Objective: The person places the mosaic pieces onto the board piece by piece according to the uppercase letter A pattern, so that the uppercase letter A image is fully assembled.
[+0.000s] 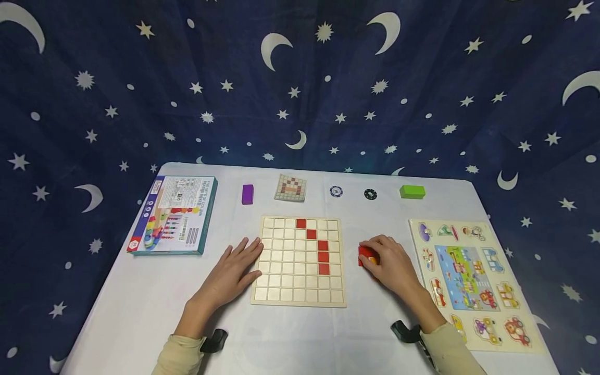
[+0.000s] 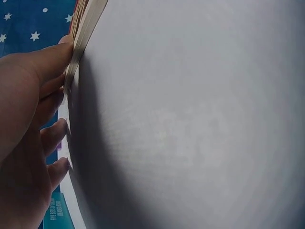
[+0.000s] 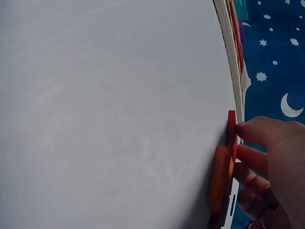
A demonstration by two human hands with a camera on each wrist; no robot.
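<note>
A wooden grid board (image 1: 281,281) lies on the white table, with several red squares (image 1: 323,256) in its cells, running from the top middle down the right part. My left hand (image 1: 232,273) rests flat at the board's left edge, fingers spread and fingertips at its rim. To the right of the board, my right hand (image 1: 389,263) pinches a red square tile (image 1: 363,255) between thumb and fingers, low at the tabletop. Beside that tile, an orange piece (image 3: 218,176) shows under the fingers in the right wrist view; the hand partly hides both in the head view.
A small pattern card (image 1: 290,188) lies behind the board. Along the back are a purple block (image 1: 247,194), two round chips (image 1: 336,191) and a green block (image 1: 412,192). A boxed game (image 1: 173,213) lies left; a picture puzzle board (image 1: 469,312) lies right, under the right forearm.
</note>
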